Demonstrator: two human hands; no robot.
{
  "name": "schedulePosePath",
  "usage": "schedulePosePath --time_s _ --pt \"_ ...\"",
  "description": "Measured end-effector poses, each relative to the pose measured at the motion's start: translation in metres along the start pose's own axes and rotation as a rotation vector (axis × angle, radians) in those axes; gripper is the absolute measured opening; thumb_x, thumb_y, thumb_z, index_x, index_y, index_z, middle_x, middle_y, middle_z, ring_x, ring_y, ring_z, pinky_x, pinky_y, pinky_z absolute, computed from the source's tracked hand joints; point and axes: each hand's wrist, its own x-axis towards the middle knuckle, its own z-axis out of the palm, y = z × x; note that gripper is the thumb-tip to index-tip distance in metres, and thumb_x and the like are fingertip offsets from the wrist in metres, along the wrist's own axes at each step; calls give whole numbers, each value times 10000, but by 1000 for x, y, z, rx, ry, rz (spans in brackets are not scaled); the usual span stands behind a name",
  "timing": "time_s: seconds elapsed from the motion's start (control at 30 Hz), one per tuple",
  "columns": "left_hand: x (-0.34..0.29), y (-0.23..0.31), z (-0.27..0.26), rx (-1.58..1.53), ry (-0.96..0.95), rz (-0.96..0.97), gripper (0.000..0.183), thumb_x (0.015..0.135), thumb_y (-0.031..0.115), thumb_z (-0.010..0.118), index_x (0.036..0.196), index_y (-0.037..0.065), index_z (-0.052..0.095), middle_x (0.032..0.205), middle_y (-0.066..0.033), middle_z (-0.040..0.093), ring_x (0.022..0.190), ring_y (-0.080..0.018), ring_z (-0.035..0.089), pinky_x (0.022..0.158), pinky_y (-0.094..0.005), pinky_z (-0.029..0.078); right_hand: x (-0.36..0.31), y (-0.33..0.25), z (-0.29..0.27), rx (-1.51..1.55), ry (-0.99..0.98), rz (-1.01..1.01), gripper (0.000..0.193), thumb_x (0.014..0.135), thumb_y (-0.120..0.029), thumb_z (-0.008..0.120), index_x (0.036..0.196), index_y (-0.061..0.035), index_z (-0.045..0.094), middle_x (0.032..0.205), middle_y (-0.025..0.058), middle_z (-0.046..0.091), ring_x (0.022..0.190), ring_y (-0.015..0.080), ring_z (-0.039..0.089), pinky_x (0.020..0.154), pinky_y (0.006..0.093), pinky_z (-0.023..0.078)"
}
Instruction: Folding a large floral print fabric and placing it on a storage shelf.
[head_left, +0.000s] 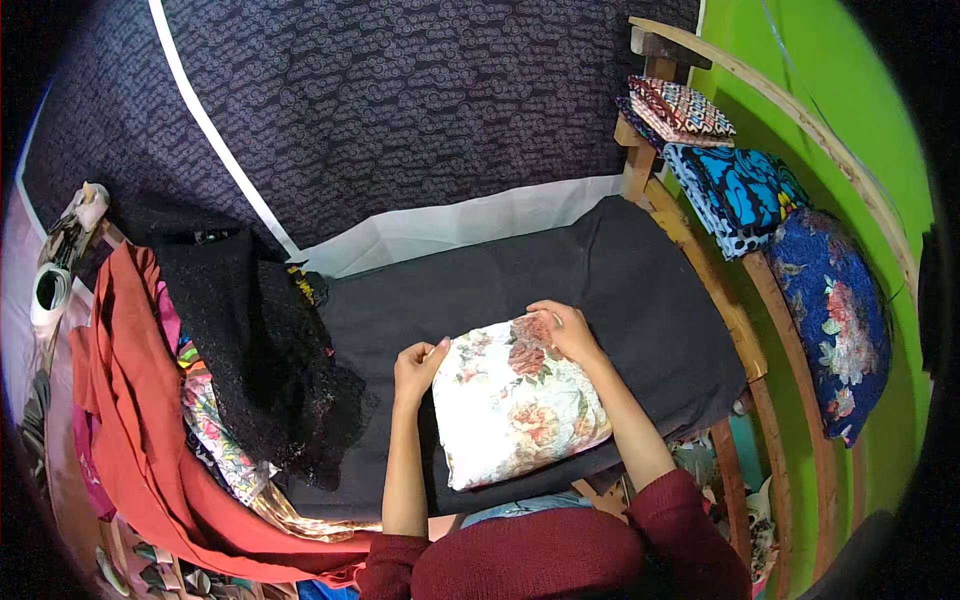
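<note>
A folded white cloth [505, 425] printed with pink and brown flowers lies on a black covered surface [620, 290] in front of me. My left hand [415, 375] is closed on its far left corner, thumb on the edge. At the far right corner, my right hand [566, 330] has its fingers curled over the edge, with the cloth between fingers and thumb. The fold looks thick and slightly rumpled. The undersides of both grips are hidden.
Black lacy cloth [260, 350] and a long red-orange cloth [150, 420] hang at the left. Folded patterned fabrics [735, 190] and a blue floral cloth [835, 320] rest on the wooden rails [715, 290] at the right. A dark patterned curtain [420, 110] hangs behind.
</note>
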Motion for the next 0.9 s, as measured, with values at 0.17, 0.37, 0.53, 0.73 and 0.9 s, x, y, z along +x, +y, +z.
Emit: schedulePosePath --time_s 0.17,0.37,0.53,0.73,0.9 --pt "1 12 7 149 -33 21 476 805 344 624 526 6 437 471 28 363 492 -36 319 444 -248 260 -4 5 -15 -562 225 -275 322 898 -197 415 1166 -43 503 1233 186 473 1163 295 439 934 390 361" --pt "-12 15 4 55 70 58 429 824 319 603 578 -16 498 482 21 376 505 -37 329 444 -251 276 -68 -86 14 -662 -350 -727 386 869 -345 467 1207 -163 508 1373 75 338 1297 260 257 1048 487 172" --pt "-15 8 10 118 144 115 393 820 308 610 638 -33 538 506 13 414 514 -50 343 454 -250 295 -22 -24 -29 -668 -431 -255 480 861 -433 459 1298 -237 417 1412 125 262 1319 314 189 1011 579 132" --pt "-10 21 2 194 163 220 383 801 337 622 675 -20 566 502 -68 453 480 -101 391 475 -275 332 -41 -61 7 -617 -190 -513 479 892 -419 406 1319 -203 380 1409 174 239 1319 356 157 1049 515 101" --pt "-13 40 -13 525 86 111 346 807 315 610 708 -15 579 571 -104 539 504 -198 512 526 -323 394 -42 -46 1 -703 -374 -473 455 887 -426 408 1312 -267 390 1409 88 282 1325 282 187 1060 487 84"
